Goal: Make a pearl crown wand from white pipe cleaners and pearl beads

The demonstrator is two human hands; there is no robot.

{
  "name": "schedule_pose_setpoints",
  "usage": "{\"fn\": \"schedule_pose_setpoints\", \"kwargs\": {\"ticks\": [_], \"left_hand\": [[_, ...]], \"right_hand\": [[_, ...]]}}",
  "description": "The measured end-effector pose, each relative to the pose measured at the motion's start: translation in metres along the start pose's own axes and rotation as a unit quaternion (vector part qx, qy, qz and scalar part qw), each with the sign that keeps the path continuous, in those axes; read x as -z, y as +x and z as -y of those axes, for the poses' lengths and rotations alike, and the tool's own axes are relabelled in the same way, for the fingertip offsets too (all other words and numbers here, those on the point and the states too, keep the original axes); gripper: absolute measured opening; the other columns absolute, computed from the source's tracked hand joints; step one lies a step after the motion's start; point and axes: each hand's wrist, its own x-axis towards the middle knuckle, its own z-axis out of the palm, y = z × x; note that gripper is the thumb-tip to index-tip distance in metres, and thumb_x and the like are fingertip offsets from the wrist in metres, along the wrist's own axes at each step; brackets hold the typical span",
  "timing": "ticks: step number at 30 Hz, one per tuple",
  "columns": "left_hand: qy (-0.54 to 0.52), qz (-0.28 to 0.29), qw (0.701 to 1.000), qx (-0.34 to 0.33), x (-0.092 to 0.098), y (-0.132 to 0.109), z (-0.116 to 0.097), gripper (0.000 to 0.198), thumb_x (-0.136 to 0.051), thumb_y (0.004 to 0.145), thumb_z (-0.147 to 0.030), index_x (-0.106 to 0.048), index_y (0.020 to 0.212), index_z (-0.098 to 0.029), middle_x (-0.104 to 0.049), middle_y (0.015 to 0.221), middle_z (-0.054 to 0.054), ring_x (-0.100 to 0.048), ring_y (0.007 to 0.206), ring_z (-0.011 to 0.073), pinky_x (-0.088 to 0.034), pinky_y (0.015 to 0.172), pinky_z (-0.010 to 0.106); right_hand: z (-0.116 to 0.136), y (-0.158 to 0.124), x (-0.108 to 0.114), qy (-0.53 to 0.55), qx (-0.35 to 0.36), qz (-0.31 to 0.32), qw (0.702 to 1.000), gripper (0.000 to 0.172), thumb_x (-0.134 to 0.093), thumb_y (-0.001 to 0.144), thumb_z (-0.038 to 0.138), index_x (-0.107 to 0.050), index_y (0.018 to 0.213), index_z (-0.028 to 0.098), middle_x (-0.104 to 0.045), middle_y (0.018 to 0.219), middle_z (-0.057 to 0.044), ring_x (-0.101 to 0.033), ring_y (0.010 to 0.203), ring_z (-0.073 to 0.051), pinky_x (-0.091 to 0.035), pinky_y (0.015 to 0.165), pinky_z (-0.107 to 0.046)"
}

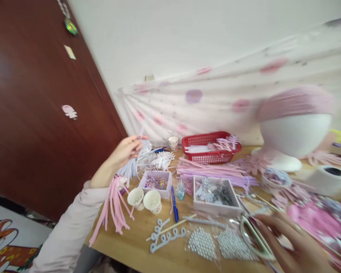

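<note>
Your left hand (132,148) is up in the air, well to the left of the red plastic basket (197,157). Its fingertips are pressed together, and they seem to pinch a thin, pale purple strip (142,131), but that spot is blurry. Your right hand (290,239) is nearer to you than the basket and over to its right. Its fingers are bent around the scissors with pale green loop handles (263,239); you cannot tell how tight they squeeze. On your side of the basket sits a white box of small clear and grey bits (216,209), and closer to you lie two clear bags of shiny pearl beads (201,242). A curly, fuzzy, pale blue stick shape (165,242) lies nearer to you and left of the basket. Also on that left side are two white paper cups (152,201) and a bunch of soft pink strips (116,206), which is just below your left arm.
</note>
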Motion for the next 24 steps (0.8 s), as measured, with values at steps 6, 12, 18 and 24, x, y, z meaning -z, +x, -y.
{"fn": "schedule_pose_setpoints", "kwargs": {"ticks": [6,12,18,24], "left_hand": [[-0.022,0.319,0.932,0.168,-0.118,-0.068,0.031,0.012,-0.059,0.088,-0.021,-0.066,0.081,-0.014,-0.075,0.081,0.01,-0.07,0.072,0.0155,-0.054,0.066,0.026],[-0.001,0.443,0.868,0.224,-0.167,-0.09,0.041,0.013,-0.057,0.089,-0.023,-0.065,0.083,-0.016,-0.075,0.076,0.006,-0.074,0.069,0.0186,-0.056,0.074,0.036],[-0.004,0.472,0.852,0.225,-0.178,-0.095,0.043,0.016,-0.054,0.089,-0.025,-0.064,0.082,-0.015,-0.072,0.075,0.005,-0.068,0.058,0.0132,-0.052,0.063,0.029],[-0.005,0.439,0.874,0.209,-0.179,-0.102,0.049,0.016,-0.05,0.09,-0.029,-0.058,0.083,-0.017,-0.066,0.07,0.002,-0.039,0.043,0.005,-0.027,0.044,0.02]], "right_hand": [[0.049,0.029,-0.005,0.06,-0.008,0.172,0.983,0.028,-0.058,0.093,0.039,-0.067,0.075,0.02,-0.064,0.068,-0.002,-0.058,0.064,-0.015,-0.044,0.061,-0.027],[0.052,0.027,-0.014,0.112,-0.023,0.258,0.959,0.029,-0.061,0.09,0.039,-0.07,0.073,0.017,-0.062,0.065,0.0,-0.051,0.059,-0.012,-0.037,0.056,-0.024],[0.056,0.027,-0.017,0.129,-0.034,0.275,0.952,0.028,-0.061,0.09,0.033,-0.068,0.067,0.017,-0.06,0.062,0.0,-0.049,0.058,-0.012,-0.038,0.056,-0.025],[0.06,0.026,-0.027,0.138,-0.068,0.279,0.948,0.027,-0.061,0.09,0.036,-0.07,0.071,0.019,-0.065,0.065,0.0,-0.051,0.059,-0.013,-0.04,0.058,-0.026]]}}
